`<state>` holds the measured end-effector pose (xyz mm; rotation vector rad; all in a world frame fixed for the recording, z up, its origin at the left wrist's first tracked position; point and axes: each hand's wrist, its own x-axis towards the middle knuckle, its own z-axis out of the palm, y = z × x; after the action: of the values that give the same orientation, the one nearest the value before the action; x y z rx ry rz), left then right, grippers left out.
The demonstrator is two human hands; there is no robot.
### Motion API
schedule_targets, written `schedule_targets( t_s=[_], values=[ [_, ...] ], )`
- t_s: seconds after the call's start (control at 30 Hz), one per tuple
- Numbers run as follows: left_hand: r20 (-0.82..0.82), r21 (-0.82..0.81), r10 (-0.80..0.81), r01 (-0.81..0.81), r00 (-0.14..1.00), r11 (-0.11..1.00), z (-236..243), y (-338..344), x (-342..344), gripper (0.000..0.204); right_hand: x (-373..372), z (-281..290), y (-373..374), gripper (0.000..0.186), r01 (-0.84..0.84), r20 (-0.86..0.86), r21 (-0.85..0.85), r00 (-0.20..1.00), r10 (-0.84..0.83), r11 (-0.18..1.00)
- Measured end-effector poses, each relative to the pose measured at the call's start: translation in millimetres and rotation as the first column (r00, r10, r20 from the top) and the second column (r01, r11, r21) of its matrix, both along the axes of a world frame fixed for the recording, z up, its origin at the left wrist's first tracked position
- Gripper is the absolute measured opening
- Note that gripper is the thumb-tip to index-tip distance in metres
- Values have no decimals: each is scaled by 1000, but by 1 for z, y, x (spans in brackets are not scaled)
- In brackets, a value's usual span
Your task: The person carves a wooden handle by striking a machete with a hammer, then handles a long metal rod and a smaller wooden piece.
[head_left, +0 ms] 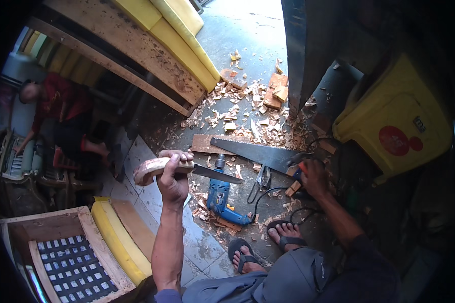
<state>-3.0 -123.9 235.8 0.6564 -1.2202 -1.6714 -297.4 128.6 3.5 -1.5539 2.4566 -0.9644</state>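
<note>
The only container in view is a yellow plastic bin [397, 121] at the right, tipped on its side; what it holds cannot be seen. At the lower left stands a wooden seat frame [65, 252] with dark webbing woven across its opening and a yellow cushion edge [119, 242] along its side.

The left hand [173, 174] is raised over the floor and is closed around the pale wooden handle of a knife [187, 169]. The knife lies nearly level, its long axis running left to right, with the curved handle end toward the left and the blade tip pointing right and slightly down, above a blue electric drill [221, 199] that lies on the floor.

The right hand [311, 177] reaches down to the right and grips the handle end of a hand saw [258, 154]. The saw lies flat on the floor across a wooden board [207, 144], its narrow tip pointing up and left. A pair of pliers [260, 182] lies just beside it. Wood chips [237, 113] cover the floor beyond. 2 sandalled feet [263, 242] rest below the drill.

A person in red [55, 111] sits at the far left.
</note>
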Motion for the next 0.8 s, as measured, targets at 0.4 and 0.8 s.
schedule_targets(
  t_s=[0.4,0.8],
  values=[
    [39,-59,-81,84,996,995,65,-106,-35,8,-43,20,-2,51,-84,81,220,994,67,972],
    [-68,-107,74,-81,995,991,31,-144,-62,12,-84,6,29,55,99,81,393,987,-142,914]
  ],
)
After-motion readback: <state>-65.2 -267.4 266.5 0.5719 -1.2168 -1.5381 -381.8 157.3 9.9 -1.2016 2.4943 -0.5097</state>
